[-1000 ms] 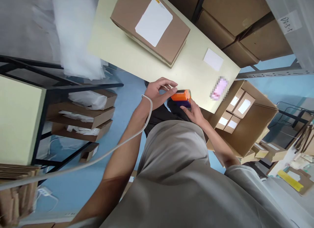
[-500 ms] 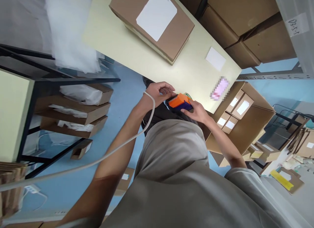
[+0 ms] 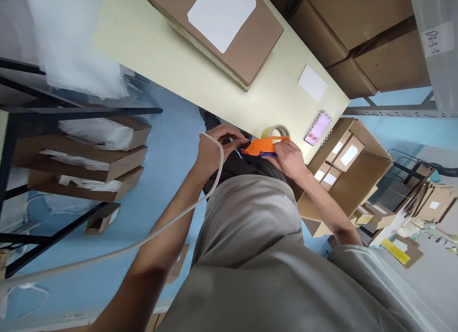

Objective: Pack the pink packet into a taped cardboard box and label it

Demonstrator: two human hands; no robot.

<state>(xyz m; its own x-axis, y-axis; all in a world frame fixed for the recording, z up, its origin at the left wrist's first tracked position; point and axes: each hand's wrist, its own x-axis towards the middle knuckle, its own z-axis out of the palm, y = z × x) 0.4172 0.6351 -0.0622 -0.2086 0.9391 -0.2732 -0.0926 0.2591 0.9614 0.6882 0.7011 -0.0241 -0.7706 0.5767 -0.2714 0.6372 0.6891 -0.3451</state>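
My right hand (image 3: 290, 159) is wrapped round an orange tape dispenser (image 3: 260, 146) with a dark blue handle part, held low at the table's near edge. A roll of yellowish tape (image 3: 266, 132) shows at the dispenser's far side, its round core facing up. At the dispenser's left tip, my left hand (image 3: 218, 143) pinches thumb and fingers together. What lies between those fingertips is too small to make out. A white cable (image 3: 186, 210) runs from the left wrist across the forearm.
A closed cardboard box (image 3: 263, 41) with a white label lies on the pale table (image 3: 153, 69). A white card (image 3: 312, 82) and a blurred phone (image 3: 317, 128) lie to its right. An open carton (image 3: 372, 172) holding smaller boxes stands at the right. Shelves with cardboard trays (image 3: 125, 162) are at the left.
The tape dispenser has turned, so the tape roll now shows more fully behind it. My right hand has rolled over with it. My left fingers have closed together at its tip.
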